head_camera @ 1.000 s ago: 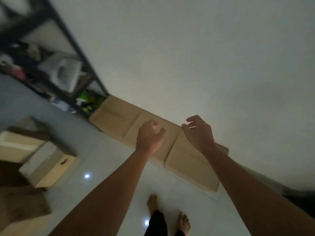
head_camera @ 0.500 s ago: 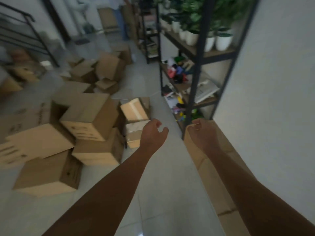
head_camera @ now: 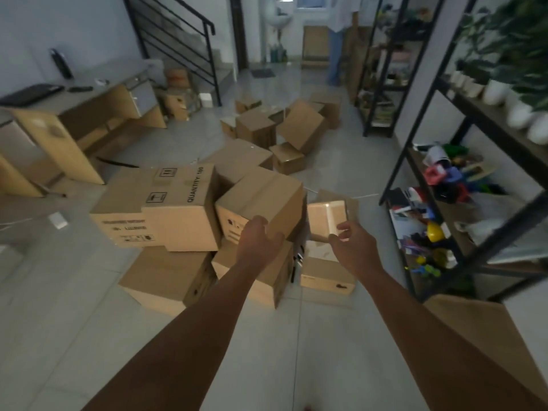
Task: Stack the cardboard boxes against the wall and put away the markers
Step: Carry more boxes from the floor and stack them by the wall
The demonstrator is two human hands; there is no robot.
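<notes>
Lying just beyond left hand (head_camera: 257,243) and right hand (head_camera: 354,249): cardboard boxes (head_camera: 261,203)

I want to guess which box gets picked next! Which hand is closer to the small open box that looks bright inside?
Right. The right hand reaches just below the small open box, fingers near its edge. The left hand is farther left, in front of a closed box.

The large cardboard box (head_camera: 166,203) reads "QUANTITY 100" on its top face. Its side print is illegible
</notes>
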